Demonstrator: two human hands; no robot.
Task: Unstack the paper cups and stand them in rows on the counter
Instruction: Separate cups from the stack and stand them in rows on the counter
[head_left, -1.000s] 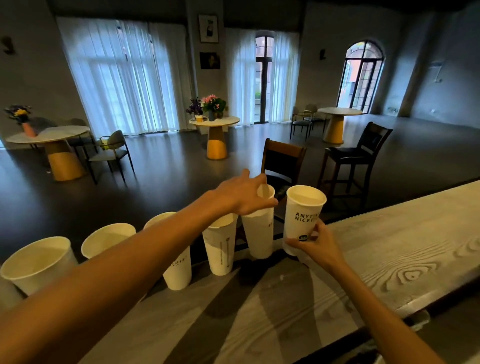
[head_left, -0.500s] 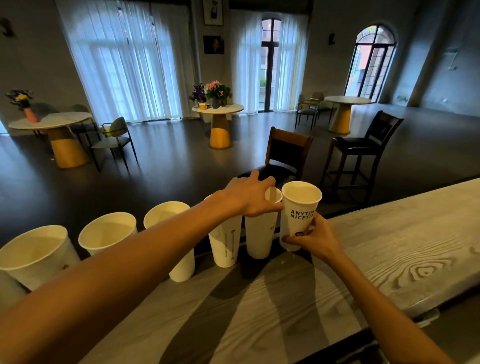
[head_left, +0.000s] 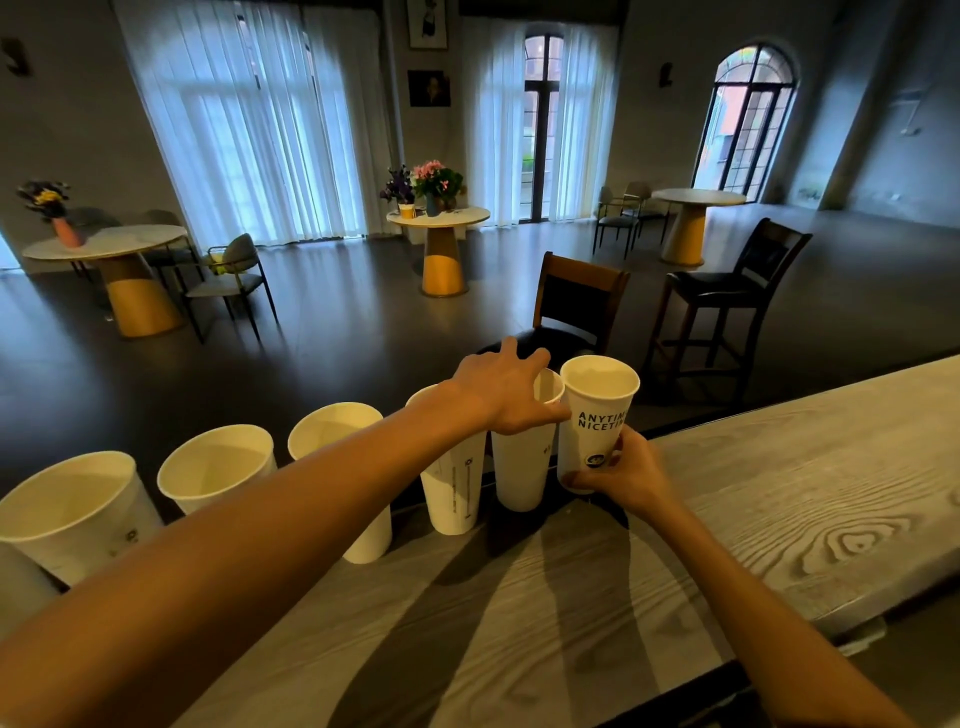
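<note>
Several white paper cups stand in a row along the far edge of the grey wooden counter (head_left: 779, 493). My left hand (head_left: 506, 387) reaches over the row and grips the rim of the fifth cup (head_left: 522, 467) from above. My right hand (head_left: 626, 475) holds the bottom of the printed cup (head_left: 597, 415) marked ANYTIME NICETIME, just right of that cup and slightly tilted. Whether the printed cup touches the counter is hidden by my fingers. My left forearm crosses in front of the third cup (head_left: 337, 431) and fourth cup (head_left: 457, 493).
Two more cups (head_left: 78, 509) (head_left: 218, 467) stand at the row's left end. The counter stretches right with bare wood. Beyond its far edge are a wooden chair (head_left: 576, 296) and a black bar stool (head_left: 727, 296), then round tables on a dark floor.
The view shifted slightly. My left hand stayed on the fifth cup's rim. My right hand kept the printed cup beside it, with little movement.
</note>
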